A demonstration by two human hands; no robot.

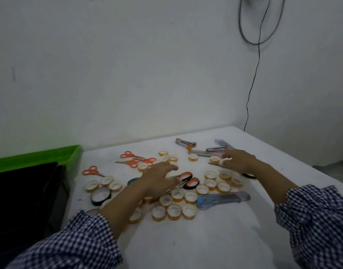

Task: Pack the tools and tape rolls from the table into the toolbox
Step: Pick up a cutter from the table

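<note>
Surface [205, 241] carries everything, and the toolbox [30, 191] sits open at its left edge, interior too dark to read, so packing looks barely begun. Left grip [159, 178] is spread and released over the black-handled scissors [188, 181]; right grip [239, 161] is released too, near a stapler [215, 148]. Left to pack: blue cutter [223, 199], orange scissors [131, 155], many tape rolls [174, 211].

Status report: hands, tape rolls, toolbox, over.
Left hand open above black scissors. Right hand open by stapler. Tape rolls scattered on table. Toolbox open at left, nothing blocking.
</note>
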